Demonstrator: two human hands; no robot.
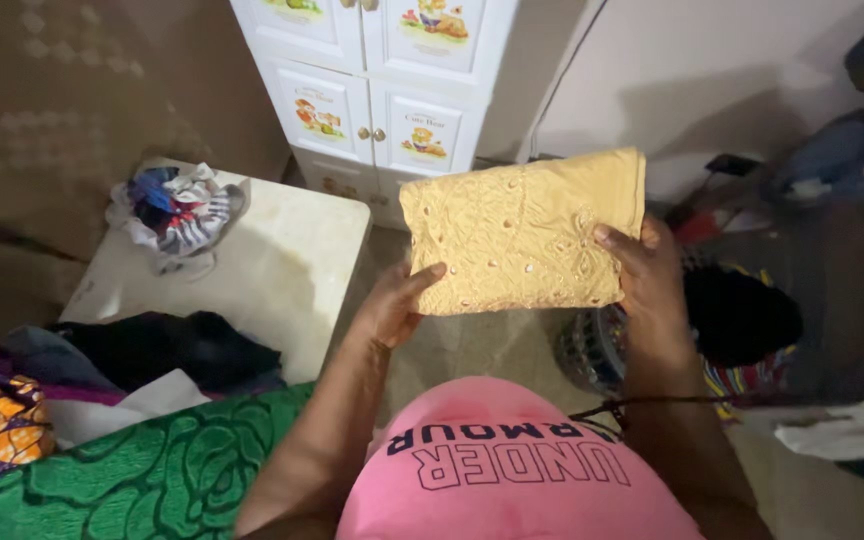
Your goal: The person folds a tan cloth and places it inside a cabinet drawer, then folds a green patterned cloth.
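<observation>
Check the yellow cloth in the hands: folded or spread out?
Folded. The yellow cloth is a compact, thick rectangle with layered edges, held up between the left hand and right hand.

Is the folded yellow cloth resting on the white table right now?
No, the yellow cloth is held up in the air between the left hand and right hand, apart from the white table.

Floor straight ahead, up to the white cabinet [377,100], is open. Left is blocked by a low table [292,250] with clothes; right is crowded by a basket [592,345] and piled laundry [832,190].
</observation>
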